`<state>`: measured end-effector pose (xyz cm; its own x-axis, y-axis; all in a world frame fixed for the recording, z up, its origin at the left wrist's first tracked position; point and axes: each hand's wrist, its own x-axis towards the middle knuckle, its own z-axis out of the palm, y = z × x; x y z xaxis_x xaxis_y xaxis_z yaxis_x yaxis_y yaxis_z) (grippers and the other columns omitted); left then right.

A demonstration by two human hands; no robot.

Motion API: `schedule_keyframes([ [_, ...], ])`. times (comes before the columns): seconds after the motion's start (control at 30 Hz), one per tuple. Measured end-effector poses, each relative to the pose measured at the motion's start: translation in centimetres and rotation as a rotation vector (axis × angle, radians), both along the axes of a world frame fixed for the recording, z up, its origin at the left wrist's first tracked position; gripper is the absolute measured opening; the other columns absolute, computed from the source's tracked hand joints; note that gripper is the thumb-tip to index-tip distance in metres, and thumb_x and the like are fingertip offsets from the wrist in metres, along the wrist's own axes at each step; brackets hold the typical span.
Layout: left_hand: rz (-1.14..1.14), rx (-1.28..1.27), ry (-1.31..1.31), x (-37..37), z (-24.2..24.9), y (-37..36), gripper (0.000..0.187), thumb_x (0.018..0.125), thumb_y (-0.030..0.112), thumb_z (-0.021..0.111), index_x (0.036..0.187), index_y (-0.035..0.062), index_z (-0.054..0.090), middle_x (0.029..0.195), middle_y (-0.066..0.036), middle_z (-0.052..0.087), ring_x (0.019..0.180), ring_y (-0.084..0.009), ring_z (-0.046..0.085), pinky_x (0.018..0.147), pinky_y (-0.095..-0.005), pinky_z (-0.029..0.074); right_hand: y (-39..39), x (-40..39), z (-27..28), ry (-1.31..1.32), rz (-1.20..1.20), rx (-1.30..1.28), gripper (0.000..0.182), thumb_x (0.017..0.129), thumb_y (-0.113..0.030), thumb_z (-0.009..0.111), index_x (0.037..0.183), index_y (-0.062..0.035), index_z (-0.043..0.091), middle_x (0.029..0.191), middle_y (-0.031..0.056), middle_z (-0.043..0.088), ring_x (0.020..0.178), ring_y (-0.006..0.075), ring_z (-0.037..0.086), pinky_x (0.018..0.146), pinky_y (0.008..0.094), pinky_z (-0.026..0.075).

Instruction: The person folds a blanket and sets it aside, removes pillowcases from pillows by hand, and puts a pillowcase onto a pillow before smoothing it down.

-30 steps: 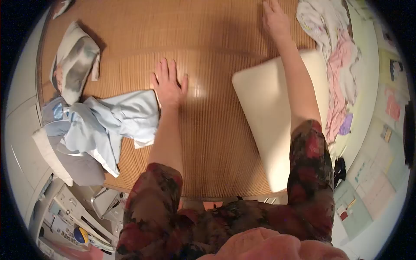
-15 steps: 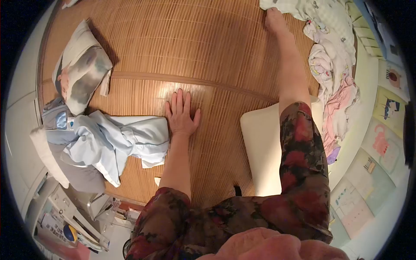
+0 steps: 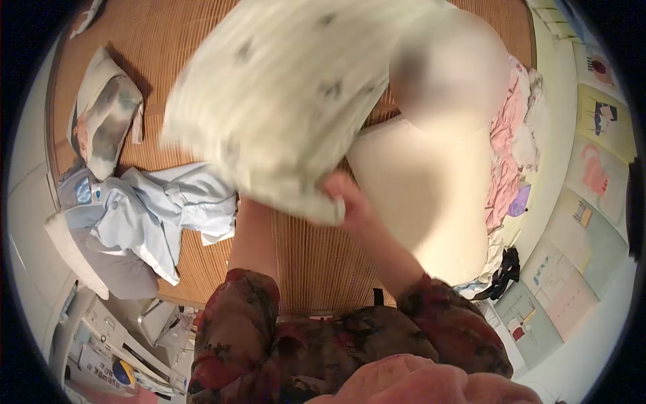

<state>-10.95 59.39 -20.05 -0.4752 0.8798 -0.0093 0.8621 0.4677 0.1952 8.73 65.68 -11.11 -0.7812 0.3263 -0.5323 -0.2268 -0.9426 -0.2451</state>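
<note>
My right hand point(image 3: 344, 195) is shut on the edge of a pale cream cloth with small dark prints point(image 3: 282, 101). The cloth is lifted above the bamboo mat point(image 3: 316, 262), blurred by motion, and fills the upper middle of the view. My left forearm point(image 3: 254, 232) runs up under the cloth, which hides my left hand. A cream pillow point(image 3: 417, 195) lies on the mat just right of my right hand.
A crumpled light blue garment point(image 3: 161, 209) lies at the left on a grey cushion point(image 3: 101, 269). Above it is a pillow with a printed picture point(image 3: 101, 121). Pink and white clothes point(image 3: 501, 155) are piled along the right edge, by a wall with drawings point(image 3: 595, 168).
My right hand, stretched to the far cloth pile before, has pulled the cream cloth up and toward me. The cloth now covers my left hand, which lay flat on the mat.
</note>
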Motion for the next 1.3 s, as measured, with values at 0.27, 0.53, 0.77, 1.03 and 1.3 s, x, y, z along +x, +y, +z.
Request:
schedule_keyframes([
  [0.27, -0.067, 0.119, 0.064, 1.7, -1.0, -1.5, 0.059, 0.086, 0.029, 0.053, 0.137, 0.0065, 0.035, 0.136, -0.018, 0.039, 0.127, -0.0326, 0.035, 0.105, -0.0478, 0.025, -10.5, 10.8, 1.9, -0.041, 0.277, 0.365, 0.039, 0.085, -0.027, 0.065, 0.054, -0.0074, 0.051, 0.053, -0.0009, 0.048, 0.05, 0.0088, 0.045, 0.047, 0.0257, 0.035],
  [0.53, -0.075, 0.175, -0.039, 5.1, -2.2, -7.9, 0.053, 0.088, 0.027, 0.053, 0.134, 0.005, 0.04, 0.128, -0.019, 0.048, 0.12, -0.0335, 0.043, 0.101, -0.0482, 0.03, -18.8, 10.3, -1.3, -0.292, 0.023, 0.256, 0.03, 0.09, -0.028, 0.061, 0.072, -0.0041, 0.069, 0.061, -0.0042, 0.057, 0.054, 0.0038, 0.048, 0.049, 0.0224, 0.038],
  [0.77, -0.086, 0.115, -0.346, 14.3, 0.0, -28.2, 0.048, 0.089, 0.026, 0.052, 0.131, 0.0038, 0.044, 0.12, -0.02, 0.056, 0.114, -0.0344, 0.05, 0.097, -0.0485, 0.035, -21.8, 18.2, -0.9, -0.499, 0.613, 0.598, 0.036, 0.089, -0.038, 0.059, 0.077, -0.0062, 0.07, 0.064, -0.0036, 0.059, 0.053, 0.0038, 0.047, 0.048, 0.0213, 0.039],
  [1.03, 0.742, -0.267, -1.332, 21.9, 8.3, -50.7, 0.049, 0.089, 0.033, 0.053, 0.128, 0.0049, 0.044, 0.111, -0.014, 0.055, 0.096, -0.0307, 0.055, 0.082, -0.0422, 0.045, -32.1, 25.7, -2.7, -0.55, 1.123, 0.692, 0.041, 0.087, -0.039, 0.057, 0.084, 0.0005, 0.068, 0.066, 0.0031, 0.058, 0.057, 0.0155, 0.055, 0.048, 0.0309, 0.044],
  [1.3, 0.897, 0.132, -1.781, 21.7, 7.4, -47.3, 0.065, 0.089, 0.055, 0.05, 0.132, 0.0063, 0.04, 0.122, -0.011, 0.053, 0.113, -0.0251, 0.051, 0.09, -0.0445, 0.042, -20.8, 20.6, -5.1, -1.115, 0.369, 1.231, 0.05, 0.085, -0.042, 0.059, 0.102, 0.0046, 0.06, 0.093, 0.0236, 0.063, 0.09, 0.0333, 0.062, 0.081, 0.0394, 0.047],
])
